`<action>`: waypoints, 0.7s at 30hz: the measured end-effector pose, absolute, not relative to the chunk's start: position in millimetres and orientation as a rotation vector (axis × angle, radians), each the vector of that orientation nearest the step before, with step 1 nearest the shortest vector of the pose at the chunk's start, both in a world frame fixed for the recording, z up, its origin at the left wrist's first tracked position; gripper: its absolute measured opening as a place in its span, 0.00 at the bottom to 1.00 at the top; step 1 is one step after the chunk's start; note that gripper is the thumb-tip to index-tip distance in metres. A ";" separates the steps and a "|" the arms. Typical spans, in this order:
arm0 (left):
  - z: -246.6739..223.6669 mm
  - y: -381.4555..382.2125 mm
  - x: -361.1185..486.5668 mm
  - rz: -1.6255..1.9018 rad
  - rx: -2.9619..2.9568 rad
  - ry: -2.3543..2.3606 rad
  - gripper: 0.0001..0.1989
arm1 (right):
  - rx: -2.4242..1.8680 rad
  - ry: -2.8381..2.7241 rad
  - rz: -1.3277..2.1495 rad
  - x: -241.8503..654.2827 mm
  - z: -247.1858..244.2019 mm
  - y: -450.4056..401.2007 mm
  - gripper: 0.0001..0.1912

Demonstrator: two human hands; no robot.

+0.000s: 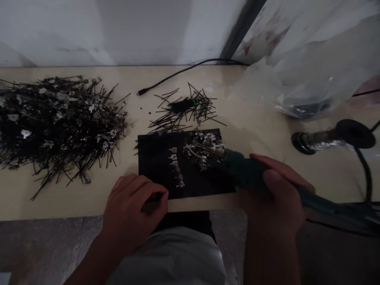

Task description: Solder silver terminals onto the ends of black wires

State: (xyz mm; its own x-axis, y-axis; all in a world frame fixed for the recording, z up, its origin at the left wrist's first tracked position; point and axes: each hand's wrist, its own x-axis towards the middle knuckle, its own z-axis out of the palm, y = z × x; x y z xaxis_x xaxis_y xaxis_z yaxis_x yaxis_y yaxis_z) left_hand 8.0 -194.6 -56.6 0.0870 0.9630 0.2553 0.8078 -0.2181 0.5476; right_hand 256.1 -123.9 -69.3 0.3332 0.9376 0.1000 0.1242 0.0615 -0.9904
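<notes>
A dark green soldering iron (249, 170) lies in my right hand (282, 194), my fingers wrapped round its grip. Its metal tip points left, over a small heap of silvery metal terminals (204, 144) on a black mat (208, 186). Left of that heap, several terminals (177, 168) are set out in a short column on the mat. My left hand (136, 206) rests at the mat's lower left corner, thumb and forefinger pressed together. Whatever may be between those fingertips is too small and dark to make out.
A big pile of short black wires with metal ends (59, 122) covers the table's left side. More loose black wires (184, 107) lie behind the mat. A black cable (178, 73) runs along the back. To the right are a solder spool (323, 138) and a clear plastic bag (297, 87).
</notes>
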 end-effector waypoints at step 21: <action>8.3 -176.8 -107.9 1.007 2.006 2.541 0.07 | -1.546 -0.769 1.116 246.4 -49.4 -128.3 0.11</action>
